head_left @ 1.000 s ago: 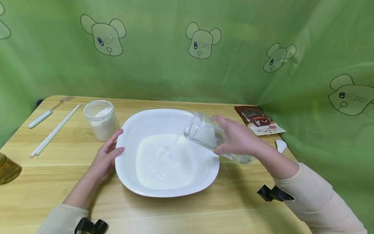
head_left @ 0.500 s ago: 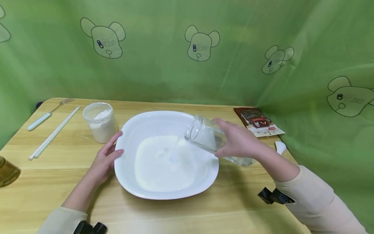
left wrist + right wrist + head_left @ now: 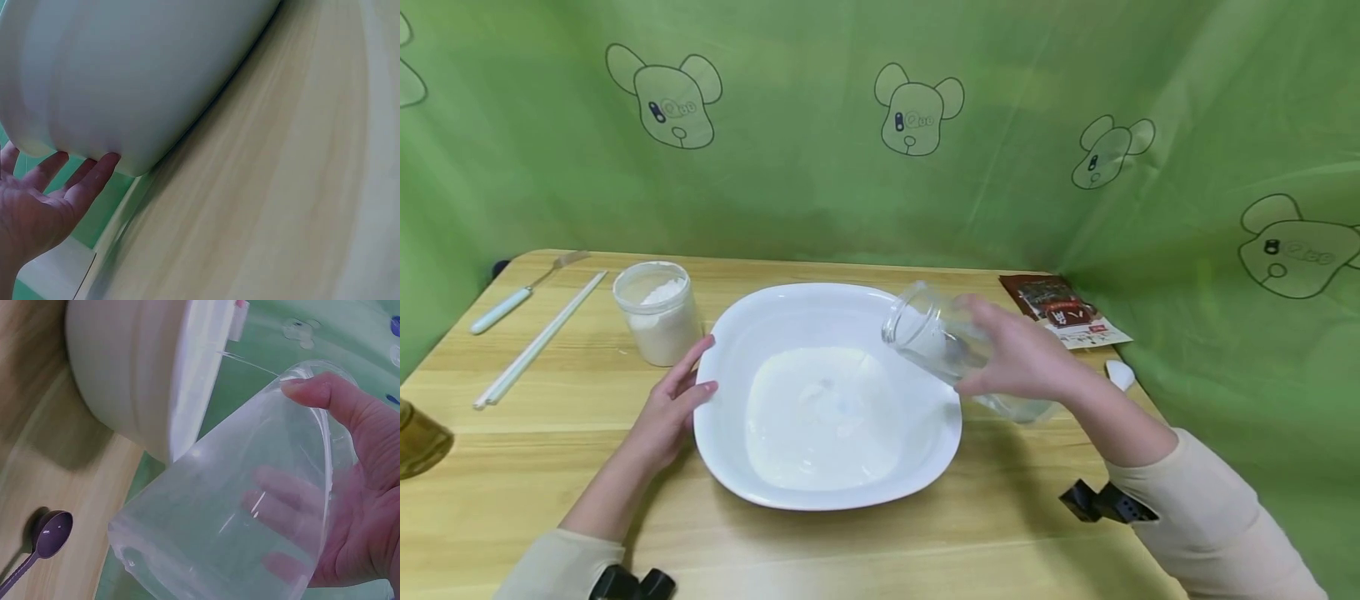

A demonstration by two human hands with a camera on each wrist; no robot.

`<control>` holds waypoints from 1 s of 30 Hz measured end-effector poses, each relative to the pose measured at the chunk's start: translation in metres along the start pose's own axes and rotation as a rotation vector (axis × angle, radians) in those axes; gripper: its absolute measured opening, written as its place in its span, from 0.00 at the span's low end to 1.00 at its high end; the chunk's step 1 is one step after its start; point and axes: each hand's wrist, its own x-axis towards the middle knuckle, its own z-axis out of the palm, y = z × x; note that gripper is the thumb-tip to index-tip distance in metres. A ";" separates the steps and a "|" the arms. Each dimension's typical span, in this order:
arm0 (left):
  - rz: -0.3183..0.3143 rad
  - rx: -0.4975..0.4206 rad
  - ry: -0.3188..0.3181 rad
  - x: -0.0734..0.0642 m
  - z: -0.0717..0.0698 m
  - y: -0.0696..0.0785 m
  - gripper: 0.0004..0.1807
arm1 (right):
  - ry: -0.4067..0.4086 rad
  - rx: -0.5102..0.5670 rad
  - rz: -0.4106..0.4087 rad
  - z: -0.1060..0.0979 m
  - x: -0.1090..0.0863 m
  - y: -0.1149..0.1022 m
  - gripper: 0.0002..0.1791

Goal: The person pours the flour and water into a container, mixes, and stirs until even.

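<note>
A large white basin (image 3: pixel 820 296) stands on the wooden table with whitish liquid (image 3: pixel 823 417) inside. At its left rim, my left hand (image 3: pixel 670 404) holds on, thumb and index fingertips over the edge. In the left wrist view, the fingertips press against the basin's outer wall (image 3: pixel 144 75). My right hand (image 3: pixel 1022 354) grips a clear glass jar (image 3: pixel 932 342) tilted over the basin's right side, mouth toward the basin. Water shows inside the jar, and in the right wrist view a thin stream (image 3: pixel 250 364) leaves its mouth.
Left of the basin stand an open jar of white powder (image 3: pixel 662 321), white chopsticks (image 3: pixel 538 342) and a light-blue-handled fork (image 3: pixel 505 308). An amber bottle (image 3: pixel 422 437) shows at the left edge. Back right lie a dark red packet (image 3: pixel 1060 308) and a spoon (image 3: pixel 1120 375). A green curtain (image 3: pixel 820 192) hangs behind.
My right hand has shifted the jar slightly right, with its mouth a little higher. The stream visible earlier in the head view no longer shows there. My left hand stays at the rim.
</note>
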 end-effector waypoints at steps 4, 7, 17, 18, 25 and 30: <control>-0.002 0.006 0.005 0.000 -0.001 0.000 0.30 | 0.025 0.091 0.019 -0.003 0.000 0.005 0.50; -0.001 0.007 0.002 0.000 -0.001 0.000 0.31 | 0.060 0.170 0.039 -0.004 0.000 0.010 0.50; -0.008 0.010 0.005 0.001 0.000 0.001 0.31 | 0.312 0.484 0.062 -0.006 0.003 0.029 0.46; -0.007 0.011 0.006 0.001 0.000 0.001 0.31 | 0.342 0.519 0.070 -0.005 0.004 0.031 0.47; 0.003 0.003 -0.001 0.001 0.000 -0.001 0.31 | 0.555 0.735 0.172 0.017 0.021 0.057 0.46; 0.005 0.018 0.008 0.001 0.000 -0.002 0.31 | 0.693 0.905 0.211 0.056 0.053 0.110 0.49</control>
